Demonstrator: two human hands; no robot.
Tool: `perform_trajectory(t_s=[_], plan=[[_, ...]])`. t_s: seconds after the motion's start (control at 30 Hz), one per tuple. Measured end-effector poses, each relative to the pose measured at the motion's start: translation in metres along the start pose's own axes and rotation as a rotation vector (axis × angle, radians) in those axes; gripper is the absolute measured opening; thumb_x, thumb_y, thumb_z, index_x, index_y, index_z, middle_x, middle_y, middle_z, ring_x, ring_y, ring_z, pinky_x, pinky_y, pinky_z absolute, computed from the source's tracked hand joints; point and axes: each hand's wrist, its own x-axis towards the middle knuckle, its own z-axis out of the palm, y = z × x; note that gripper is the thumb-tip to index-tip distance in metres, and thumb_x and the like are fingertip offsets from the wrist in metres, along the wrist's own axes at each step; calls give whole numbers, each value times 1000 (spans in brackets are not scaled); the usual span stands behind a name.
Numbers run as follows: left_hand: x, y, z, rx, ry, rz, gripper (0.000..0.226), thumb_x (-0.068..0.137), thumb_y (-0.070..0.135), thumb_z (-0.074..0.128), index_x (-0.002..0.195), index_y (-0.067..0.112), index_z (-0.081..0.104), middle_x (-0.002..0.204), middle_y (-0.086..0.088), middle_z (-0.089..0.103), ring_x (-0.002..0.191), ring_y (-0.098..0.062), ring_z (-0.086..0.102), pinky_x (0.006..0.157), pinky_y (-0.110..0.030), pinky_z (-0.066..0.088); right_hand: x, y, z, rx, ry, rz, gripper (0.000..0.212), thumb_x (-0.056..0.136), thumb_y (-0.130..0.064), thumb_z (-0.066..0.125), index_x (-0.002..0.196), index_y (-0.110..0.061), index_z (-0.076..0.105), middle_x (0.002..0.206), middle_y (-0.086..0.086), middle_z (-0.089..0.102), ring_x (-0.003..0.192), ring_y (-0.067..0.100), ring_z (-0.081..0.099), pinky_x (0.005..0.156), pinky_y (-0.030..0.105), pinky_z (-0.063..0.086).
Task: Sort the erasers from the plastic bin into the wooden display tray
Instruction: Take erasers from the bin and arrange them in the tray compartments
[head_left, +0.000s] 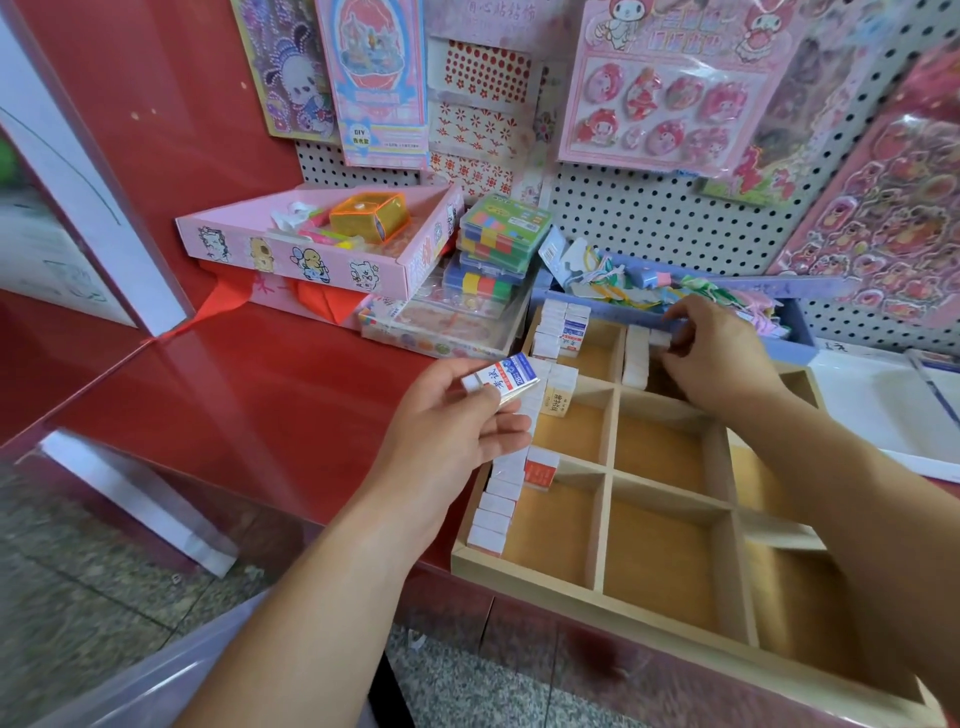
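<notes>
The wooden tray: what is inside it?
White erasers stand in rows along the wooden tray's left compartments, a few more in the far middle one, where the right hand pinches another. The other visible compartments are bare. The right forearm covers its right side.

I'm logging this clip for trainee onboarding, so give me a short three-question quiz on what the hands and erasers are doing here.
1. Multiple choice: the left hand grips A) blue-and-white sleeved rectangular erasers, B) a tape roll, C) nothing.
2. True or false: the right hand is empty.
3. Fill in: the row of white erasers in the light wooden compartment tray lines its ____ edge.
Key: 1 A; 2 false, it pinches a small white eraser; 3 left.
</notes>
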Motion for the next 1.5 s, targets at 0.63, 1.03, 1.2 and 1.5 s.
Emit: perform_trajectory(t_s=[0.63,1.03,1.2,1.5], plan=[[-7,0,-5,110,-16,92,19,95,-3,66,112,6,63,94,-16,72,77,-19,72,70,-28,60,-65,-99,-22,956,-277,83,7,95,-11,68,88,-10,69,72,1,69,64,13,63,59,27,52],[-1,5,-8,31,48,38,20,101,-4,52,112,8,63,92,-15,72,74,-21,71,68,-32,63,2,-77,7,-38,-66,-228,10,91,-7,66,99,-10,69,89,4,67,87,27,63,74,34,50],[-2,5,-9,54,39,36,21,101,-3,53,113,11,64,95,-15,73,75,-19,72,69,-31,62,7,-81,20,-120,-48,-188,16,93,-5,61,104,-10,70,103,12,70,93,31,64,77,37,55],[-4,5,-9,104,31,29,24,101,-4,53,115,12,64,100,-14,74,77,-17,73,72,-31,62,11,-79,26,-104,-53,-193,15,90,-1,63,102,-9,66,99,12,64,83,26,57,71,36,51]])
